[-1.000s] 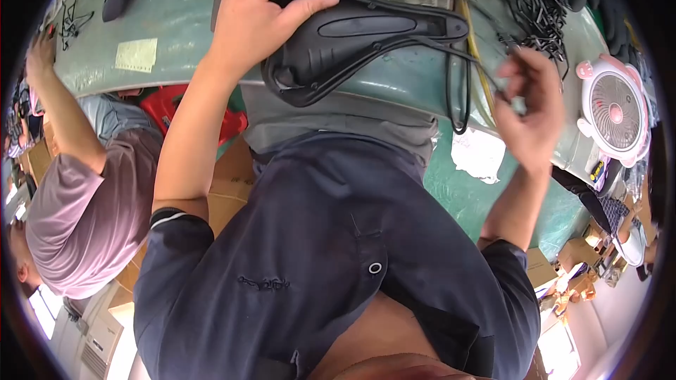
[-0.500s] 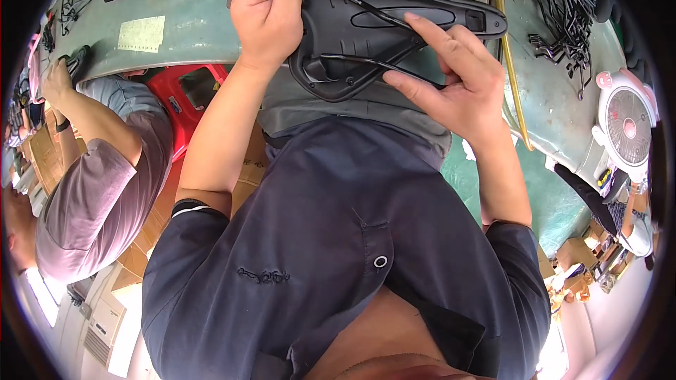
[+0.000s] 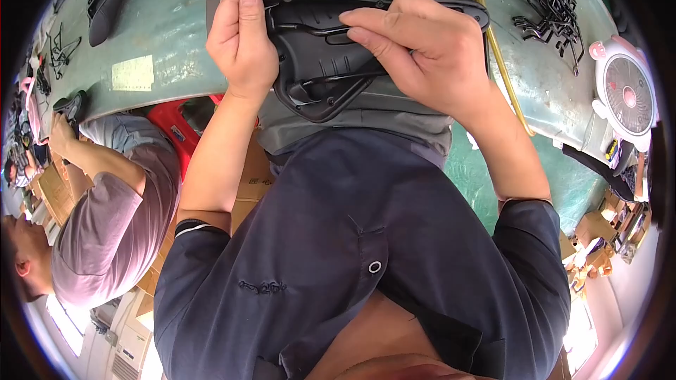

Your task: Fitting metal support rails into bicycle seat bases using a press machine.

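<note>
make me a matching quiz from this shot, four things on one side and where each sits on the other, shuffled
Things:
1. black bicycle saddle
2. small white fan
3. pile of black wire parts
4. pale paper label

Places:
A. flat on the green table, left of the left hand
B. far right edge of the table
C. held between both hands, right hand on top
D. top right, beyond the yellow strip

Pairs: 1-C, 2-B, 3-D, 4-A

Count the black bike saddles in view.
2. One saddle is held between the left hand and right hand; another saddle lies on the green table, upper left. Others may be hidden.
</note>
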The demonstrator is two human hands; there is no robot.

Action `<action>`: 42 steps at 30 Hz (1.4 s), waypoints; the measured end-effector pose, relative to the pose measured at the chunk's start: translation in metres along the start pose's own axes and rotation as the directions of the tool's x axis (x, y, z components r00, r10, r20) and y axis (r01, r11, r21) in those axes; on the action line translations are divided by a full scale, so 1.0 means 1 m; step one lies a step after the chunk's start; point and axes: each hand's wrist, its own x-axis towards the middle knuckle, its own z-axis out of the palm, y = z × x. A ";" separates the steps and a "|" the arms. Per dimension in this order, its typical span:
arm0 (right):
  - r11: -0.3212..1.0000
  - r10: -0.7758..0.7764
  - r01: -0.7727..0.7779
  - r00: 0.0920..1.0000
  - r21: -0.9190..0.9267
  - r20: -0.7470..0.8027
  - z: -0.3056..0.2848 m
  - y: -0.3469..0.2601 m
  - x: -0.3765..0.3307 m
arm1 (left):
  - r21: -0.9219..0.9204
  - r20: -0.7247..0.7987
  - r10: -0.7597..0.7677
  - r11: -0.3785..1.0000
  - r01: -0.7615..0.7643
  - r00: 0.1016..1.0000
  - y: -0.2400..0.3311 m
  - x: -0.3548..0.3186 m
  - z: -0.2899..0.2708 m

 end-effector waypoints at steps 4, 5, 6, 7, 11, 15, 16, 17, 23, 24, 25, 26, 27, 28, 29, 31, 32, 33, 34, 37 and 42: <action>0.999 0.023 -0.023 1.000 0.025 0.014 0.000 0.000 0.001 | 0.004 0.017 -0.002 1.000 0.002 1.000 0.000 -0.001 -0.001; 0.999 0.035 -0.035 0.999 0.036 0.020 0.000 0.000 0.001 | 0.006 0.021 -0.001 1.000 0.001 1.000 -0.001 -0.001 -0.001; 0.999 0.038 -0.038 0.999 0.038 0.016 0.000 0.001 0.001 | 0.006 0.020 -0.001 1.000 0.001 1.000 -0.002 0.000 -0.001; 0.999 0.038 -0.038 0.999 0.026 0.008 0.000 0.001 0.001 | 0.006 0.023 -0.003 1.000 0.003 1.000 -0.002 0.000 -0.002; 0.996 0.079 -0.079 0.997 0.031 0.004 0.001 -0.001 -0.002 | 0.010 0.028 0.000 1.000 0.000 1.000 -0.003 0.000 -0.002; 0.995 0.086 -0.084 0.996 0.048 -0.027 0.005 0.007 0.000 | 0.035 0.039 0.002 0.999 -0.003 0.999 -0.006 0.004 0.000; 0.998 0.065 -0.065 0.998 0.014 0.002 0.004 0.004 -0.001 | 0.052 0.039 0.022 0.998 -0.024 0.999 -0.005 0.004 0.000; 0.999 0.045 -0.044 0.999 -0.021 0.031 0.002 0.001 0.000 | 0.051 0.042 0.031 0.998 -0.033 0.999 -0.004 0.005 0.001; 0.991 -0.132 0.133 0.990 -0.013 0.045 0.007 0.010 0.027 | 0.206 0.068 0.016 0.978 -0.030 0.998 0.007 0.005 -0.004; 0.990 -0.132 0.128 0.988 0.061 0.079 0.007 0.013 0.026 | 0.287 0.132 0.034 0.955 -0.071 0.991 0.002 0.002 -0.014; 0.985 -0.166 0.161 0.982 0.057 0.095 0.001 0.019 0.027 | 0.367 0.268 0.146 0.899 -0.241 0.952 0.005 0.006 -0.017; 0.983 -0.185 0.184 0.973 0.022 0.135 -0.010 0.021 0.032 | 0.427 0.396 0.239 0.807 -0.409 0.887 0.012 0.011 -0.016; 0.958 -0.285 0.286 0.956 -0.009 0.070 -0.021 0.026 0.044 | 0.416 0.450 0.333 0.742 -0.525 0.828 0.023 0.017 -0.010; 0.924 -0.381 0.381 0.925 -0.025 0.013 -0.027 0.028 0.057 | 0.414 0.502 0.402 0.665 -0.621 0.765 0.032 0.020 -0.008; 0.885 -0.456 0.439 0.883 -0.153 -0.110 -0.031 0.027 0.072 | 0.486 0.468 0.423 0.610 -0.626 0.776 0.034 0.021 -0.010; 0.936 -0.289 0.211 0.918 -0.281 -0.272 -0.038 0.015 0.078 | 0.666 0.351 0.346 0.561 -0.492 0.870 0.044 0.012 0.003; 0.949 -0.076 -0.033 0.941 -0.314 -0.329 -0.040 0.005 0.071 | 0.735 0.293 0.307 0.534 -0.419 0.905 0.047 0.014 0.015; 0.956 -0.018 -0.081 0.944 -0.281 -0.330 -0.030 -0.002 0.058 | 0.767 0.243 0.205 0.558 -0.317 0.948 0.051 0.011 0.021; 0.959 0.037 -0.127 0.942 -0.252 -0.334 -0.015 -0.001 0.043 | 0.791 0.190 0.107 0.572 -0.217 0.976 0.055 0.009 0.030; 0.950 0.126 -0.194 0.956 -0.244 -0.266 0.008 0.013 0.022 | 0.755 0.258 0.150 0.586 -0.296 0.954 0.057 0.013 0.048; 0.939 -0.007 -0.140 0.906 -0.314 -0.424 0.027 0.048 0.059 | 0.656 0.351 0.359 0.564 -0.501 0.865 0.018 0.069 0.054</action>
